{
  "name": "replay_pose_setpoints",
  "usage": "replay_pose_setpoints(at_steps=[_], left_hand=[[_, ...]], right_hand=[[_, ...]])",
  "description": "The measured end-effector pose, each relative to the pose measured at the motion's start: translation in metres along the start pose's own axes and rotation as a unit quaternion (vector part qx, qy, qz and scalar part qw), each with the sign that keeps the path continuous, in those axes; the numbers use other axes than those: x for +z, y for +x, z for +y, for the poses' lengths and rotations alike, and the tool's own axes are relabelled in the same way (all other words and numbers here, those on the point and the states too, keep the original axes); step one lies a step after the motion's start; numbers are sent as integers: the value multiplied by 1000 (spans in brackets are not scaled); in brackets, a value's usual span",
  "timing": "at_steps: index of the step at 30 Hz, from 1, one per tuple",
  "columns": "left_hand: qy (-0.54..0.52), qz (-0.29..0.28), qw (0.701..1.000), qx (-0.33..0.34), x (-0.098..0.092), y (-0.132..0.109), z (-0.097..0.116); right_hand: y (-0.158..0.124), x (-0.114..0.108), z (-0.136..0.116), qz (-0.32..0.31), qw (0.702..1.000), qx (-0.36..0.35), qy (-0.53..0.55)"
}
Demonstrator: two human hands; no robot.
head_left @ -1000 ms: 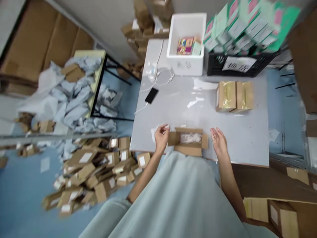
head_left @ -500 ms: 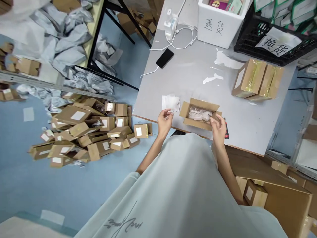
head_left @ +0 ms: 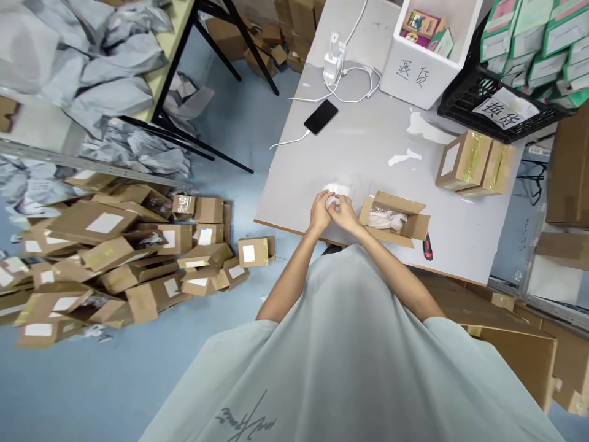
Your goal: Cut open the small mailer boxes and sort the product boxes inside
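My left hand and my right hand are close together near the table's front edge, fingers curled and fingertips meeting. Both grip the near side of a small soft white piece, thin like paper or a plastic wrapper; its exact kind is unclear. To its right is an open cardboard box with flaps spread. Inside the box lies crumpled whitish wrapping with something clear and shiny. A red and black box cutter rests on the table beside the box.
A phone on a white cable lies farther back on the table. Two taped cartons stand at right, below a white bin and a black crate. Opened cardboard boxes are heaped on the floor at left.
My right hand has left the open box and moved left to join my left hand. Both hands now hold the white piece, which lay flat on the table before. The view has shifted.
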State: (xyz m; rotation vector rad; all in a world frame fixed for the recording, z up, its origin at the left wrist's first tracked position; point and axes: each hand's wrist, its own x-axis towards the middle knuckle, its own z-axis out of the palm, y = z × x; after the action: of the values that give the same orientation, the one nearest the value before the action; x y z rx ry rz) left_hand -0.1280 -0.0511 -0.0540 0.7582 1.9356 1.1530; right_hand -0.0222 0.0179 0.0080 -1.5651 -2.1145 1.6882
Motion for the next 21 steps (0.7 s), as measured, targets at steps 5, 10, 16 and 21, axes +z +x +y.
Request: replay_pose_setpoints(at_steps=[5, 10, 16, 21], left_hand=[[-5, -66, 996, -67, 1, 30, -32], [-36, -93, 989, -113, -3, 30, -50], [-93, -102, 968, -211, -8, 20, -45], [-137, -105, 959, -224, -25, 3, -14]], right_hand=[[48, 22, 0, -18, 980, 179, -89], [50, 37, 16, -5, 972, 221, -82], [39, 57, 19, 0, 982, 188, -26], [4, 47, 4, 30, 989, 141, 26]])
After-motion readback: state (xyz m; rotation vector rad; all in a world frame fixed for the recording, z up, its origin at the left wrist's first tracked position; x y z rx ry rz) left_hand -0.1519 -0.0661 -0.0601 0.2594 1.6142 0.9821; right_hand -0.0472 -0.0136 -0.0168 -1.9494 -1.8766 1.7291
